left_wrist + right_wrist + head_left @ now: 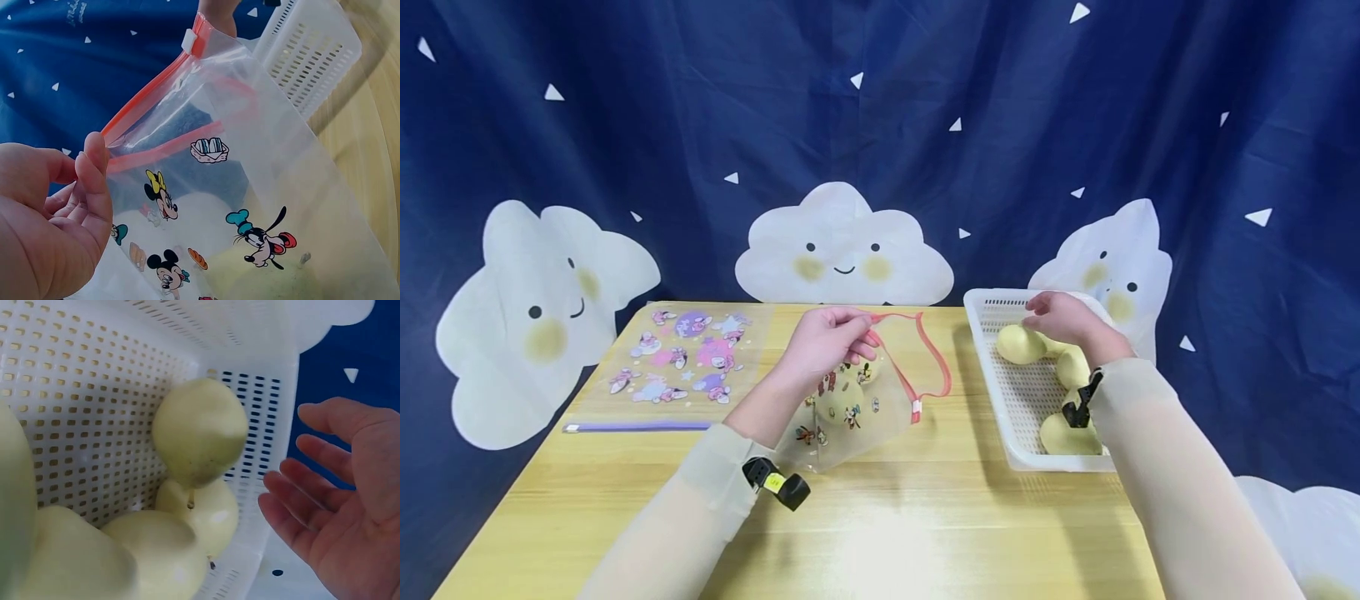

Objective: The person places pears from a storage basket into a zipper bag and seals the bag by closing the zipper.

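Note:
My left hand [826, 340] pinches the red zip edge [134, 115] of a clear bag [337, 206] printed with cartoon figures, whose mouth gapes to the right. Pale yellow-green fruit shows through the bag's film. Over the far part of a white perforated basket [992, 408] is my right hand [1063, 318], with nothing in its grasp. In the right wrist view its fingers are relaxed and spread, apart from the nearest pear [200, 431]. Several pears lie in the basket, some with stems showing; my right forearm hides part of them in the head view.
A second clear bag [681, 358] with pink and purple prints and a purple zip lies flat on the left of the wooden table [647, 508]. Behind the table hangs a dark blue curtain [850, 125] with white clouds and triangles.

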A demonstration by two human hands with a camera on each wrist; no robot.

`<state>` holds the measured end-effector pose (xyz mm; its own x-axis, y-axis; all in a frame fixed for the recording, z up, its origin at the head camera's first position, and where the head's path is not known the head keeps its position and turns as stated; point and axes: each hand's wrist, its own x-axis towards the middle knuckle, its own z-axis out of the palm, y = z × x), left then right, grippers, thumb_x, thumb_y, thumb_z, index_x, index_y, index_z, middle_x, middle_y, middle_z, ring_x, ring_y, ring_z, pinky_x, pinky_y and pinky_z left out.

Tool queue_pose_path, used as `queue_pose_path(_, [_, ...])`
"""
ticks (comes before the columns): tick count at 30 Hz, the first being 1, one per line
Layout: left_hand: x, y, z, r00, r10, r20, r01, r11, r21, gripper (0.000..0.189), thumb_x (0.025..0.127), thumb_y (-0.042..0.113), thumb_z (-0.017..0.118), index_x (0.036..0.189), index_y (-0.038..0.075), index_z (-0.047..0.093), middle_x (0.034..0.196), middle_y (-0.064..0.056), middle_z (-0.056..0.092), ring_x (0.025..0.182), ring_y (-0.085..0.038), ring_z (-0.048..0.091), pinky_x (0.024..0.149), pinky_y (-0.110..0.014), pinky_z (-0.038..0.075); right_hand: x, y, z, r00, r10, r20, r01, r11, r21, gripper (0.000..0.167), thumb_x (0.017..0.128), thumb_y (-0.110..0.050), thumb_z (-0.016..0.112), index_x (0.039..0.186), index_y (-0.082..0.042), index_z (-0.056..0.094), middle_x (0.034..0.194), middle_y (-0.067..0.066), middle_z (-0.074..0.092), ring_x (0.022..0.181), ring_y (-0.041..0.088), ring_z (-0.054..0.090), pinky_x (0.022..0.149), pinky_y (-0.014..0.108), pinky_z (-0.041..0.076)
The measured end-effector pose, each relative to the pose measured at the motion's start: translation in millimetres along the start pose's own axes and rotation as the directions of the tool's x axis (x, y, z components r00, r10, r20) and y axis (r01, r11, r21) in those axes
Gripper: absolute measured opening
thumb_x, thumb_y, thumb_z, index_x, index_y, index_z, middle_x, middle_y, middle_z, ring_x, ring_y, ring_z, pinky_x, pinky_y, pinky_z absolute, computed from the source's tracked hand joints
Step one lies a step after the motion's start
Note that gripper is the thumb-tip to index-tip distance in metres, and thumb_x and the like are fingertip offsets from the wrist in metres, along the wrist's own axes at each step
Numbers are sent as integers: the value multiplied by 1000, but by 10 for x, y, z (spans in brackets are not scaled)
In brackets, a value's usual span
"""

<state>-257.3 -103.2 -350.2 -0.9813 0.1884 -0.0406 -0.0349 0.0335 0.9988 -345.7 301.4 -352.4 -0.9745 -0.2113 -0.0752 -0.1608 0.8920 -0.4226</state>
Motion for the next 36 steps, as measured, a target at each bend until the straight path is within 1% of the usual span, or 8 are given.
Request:
queue_pose_path(6, [6, -13, -24, 1000, -2, 1, 2, 1000, 1, 27, 112, 14, 62, 131, -4, 72, 91, -8, 79, 72, -9, 75, 62, -17, 61, 66, -24, 116, 998, 34, 43, -30, 996, -80, 56, 104, -20, 66, 148, 12, 55, 146, 41, 59, 135, 54, 59, 119, 65, 47])
queue_pose_path(12, [-1, 0, -14, 1000, -3, 3, 3, 1000, -4, 27, 112, 13, 61, 130, -4, 73, 90, -7, 78, 72, -9, 75, 63, -17, 61, 62, -108, 239, 997, 33, 73, -21, 988, -154, 55, 101, -8, 63, 152, 9, 56, 137, 29, 70, 102, 33, 64, 97, 46, 52])
queue_pose_path(16, [5, 5, -2, 1000, 0, 5, 0, 1000, -10, 27, 112, 12, 60, 130, -4, 73, 90, -6, 78, 72, -9, 75, 63, -18, 61, 110, -109, 270, 993, 43, 108, -21, 980, -198, 59, 93, -7, 64, 151, 7, 59, 144, 28, 68, 109, 34, 64, 98, 45, 52])
queue_pose_path(20, [5, 10, -5, 1000, 3, 6, -3, 1000, -13, 27, 112, 12, 60, 131, -4, 73, 90, -7, 78, 72, -9, 75, 63, -18, 61, 326, 116, 368, 992, 34, 121, 0, 962, -271, 39, 85, -16, 73, 121, -1, 74, 124, 23, 71, 109, 37, 58, 94, 48, 54])
queue_pose_path(22, [5, 10, -7, 1000, 3, 8, -3, 1000, -13, 27, 113, 12, 60, 130, -4, 73, 90, -7, 78, 72, -9, 75, 62, -17, 60, 325, 107, 389, 990, 48, 130, -11, 962, -273, 40, 84, -19, 76, 120, -1, 73, 122, 23, 68, 111, 39, 56, 94, 50, 55])
queue_pose_path(23, [5, 10, -8, 1000, 4, 8, -3, 1000, -13, 27, 113, 12, 60, 130, -4, 73, 90, -7, 78, 72, -9, 75, 62, -17, 60, 298, 66, 391, 989, 59, 138, -21, 964, -264, 42, 84, -19, 77, 121, -1, 72, 122, 24, 68, 109, 38, 56, 92, 50, 55])
queue_pose_path(27, [0, 10, -9, 1000, 6, 7, -6, 1000, -6, 27, 113, 12, 60, 130, -4, 73, 90, -6, 78, 72, -9, 75, 63, -18, 61, 64, -222, 334, 976, 113, 186, -78, 979, -187, 76, 85, -12, 81, 154, 2, 53, 145, 30, 62, 121, 40, 60, 104, 57, 55])
queue_pose_path(36, [-5, 0, -18, 1000, 1, -2, -1, 1000, 4, 27, 112, 14, 61, 129, -3, 73, 90, -5, 77, 72, -9, 75, 63, -18, 61, -2, -188, 359, 978, 83, 192, -43, 979, -200, 80, 87, -17, 83, 157, 1, 51, 140, 25, 67, 112, 35, 64, 96, 51, 56])
